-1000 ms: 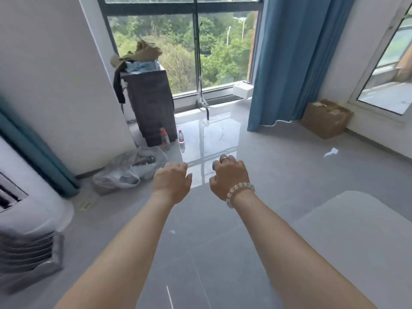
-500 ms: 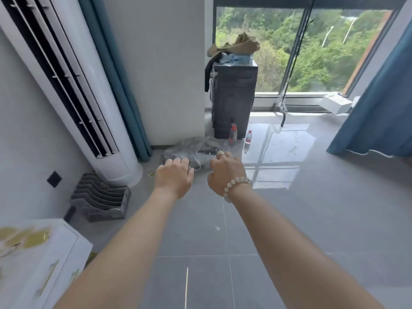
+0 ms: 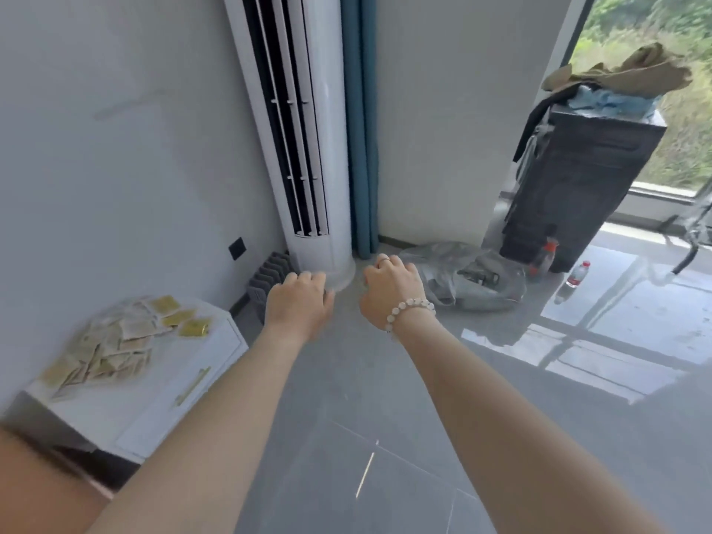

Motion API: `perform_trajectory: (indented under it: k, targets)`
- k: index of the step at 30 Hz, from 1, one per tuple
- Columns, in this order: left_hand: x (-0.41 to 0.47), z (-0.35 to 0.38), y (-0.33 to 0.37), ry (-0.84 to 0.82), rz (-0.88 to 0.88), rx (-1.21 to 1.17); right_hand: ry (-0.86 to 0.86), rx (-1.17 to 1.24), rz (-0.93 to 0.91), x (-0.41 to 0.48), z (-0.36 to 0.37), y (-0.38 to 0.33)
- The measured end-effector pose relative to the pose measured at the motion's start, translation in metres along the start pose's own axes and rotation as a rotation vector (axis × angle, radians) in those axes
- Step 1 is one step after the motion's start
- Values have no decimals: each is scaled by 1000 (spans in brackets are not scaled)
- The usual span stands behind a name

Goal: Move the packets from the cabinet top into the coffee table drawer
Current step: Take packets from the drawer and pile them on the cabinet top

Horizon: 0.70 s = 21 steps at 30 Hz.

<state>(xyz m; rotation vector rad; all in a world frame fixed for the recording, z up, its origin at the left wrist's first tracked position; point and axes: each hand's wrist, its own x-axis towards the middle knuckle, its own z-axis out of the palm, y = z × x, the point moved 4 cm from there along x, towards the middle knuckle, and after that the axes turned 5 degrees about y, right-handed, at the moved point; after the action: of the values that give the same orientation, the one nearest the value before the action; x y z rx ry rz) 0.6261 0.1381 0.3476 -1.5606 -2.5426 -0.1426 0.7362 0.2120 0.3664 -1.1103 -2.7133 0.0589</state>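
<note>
- Left hand (image 3: 298, 300) and right hand (image 3: 391, 289): both out front over the floor, fingers loosely curled, holding nothing.
- Packets (image 3: 119, 341): loose pile on the white cabinet (image 3: 162, 398) top, lower left, well apart from both hands.
- Plastic bag (image 3: 466, 277) on the floor past the right hand, contents unclear.
- Dark box (image 3: 578, 186) at the window, cloth heaped on top.

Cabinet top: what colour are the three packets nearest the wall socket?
Shiny gold packets, seen in the head view.

Glossy grey floor tiles (image 3: 578, 379), matt white cabinet top (image 3: 154, 387), shiny foil-like packets (image 3: 115, 344), crinkled plastic bag (image 3: 462, 279)
</note>
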Motion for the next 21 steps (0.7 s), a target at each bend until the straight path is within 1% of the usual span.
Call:
perform_trajectory:
  k: [3,10,17,21]
  targets:
    - [4,-1,-30,-13,-113,37,-17,25,-109,26,9,-23]
    - [-5,-4,-84,-20,-305,139,-50,79,-336,68,26,-81]
    - [-27,4,-139,-68,-505,158,-90,129,-513,87,50,-148]
    - [-36,7,-171,-58,-587,150,-119,153,-581,99,61,-183]
